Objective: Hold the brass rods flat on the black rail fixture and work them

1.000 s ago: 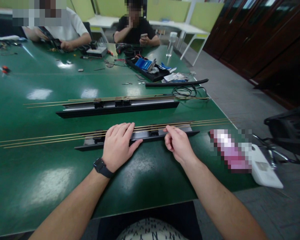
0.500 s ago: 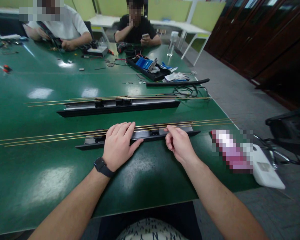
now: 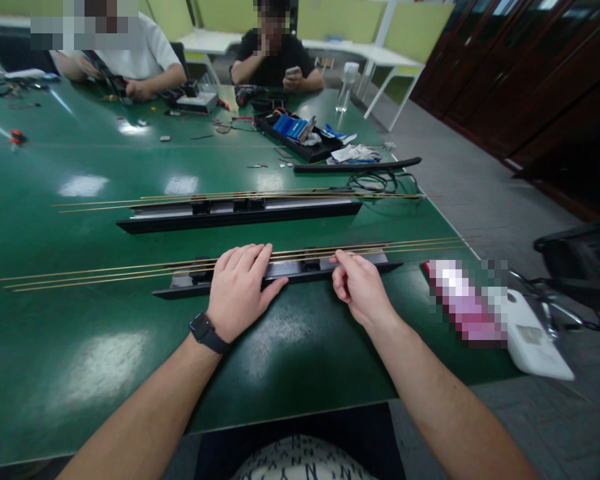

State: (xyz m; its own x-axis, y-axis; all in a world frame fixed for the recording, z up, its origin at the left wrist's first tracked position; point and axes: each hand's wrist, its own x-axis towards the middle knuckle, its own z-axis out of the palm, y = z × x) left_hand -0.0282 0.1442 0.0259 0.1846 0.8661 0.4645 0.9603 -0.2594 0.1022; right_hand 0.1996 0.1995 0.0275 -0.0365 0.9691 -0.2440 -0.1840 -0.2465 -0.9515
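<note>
My left hand (image 3: 239, 287), with a dark watch on its wrist, spans a black rail (image 3: 180, 291) with a silvery inner face. Its fingers lie across several thin brass-coloured rods (image 3: 105, 275) and reach the rail's far side, while the thumb rests along the near edge. Farther right, my right hand (image 3: 360, 283) is closed, index fingertip at one of the rods above the rail; the thumb's contact is mostly hidden. A dark block (image 3: 310, 259) sits in the rail between my hands. Another dark block (image 3: 200, 272) shows left of my left hand.
A second black rail (image 3: 240, 217) with rods lies beyond. Behind it are a black strip (image 3: 355, 165), coiled cable (image 3: 375, 181), gloves (image 3: 353, 155) and a black tray (image 3: 300, 150). At right lies a white object (image 3: 537, 340). Two people sit across the green table (image 3: 280, 373).
The whole view has shifted very slightly. Both hands keep their places on the rail and rods.
</note>
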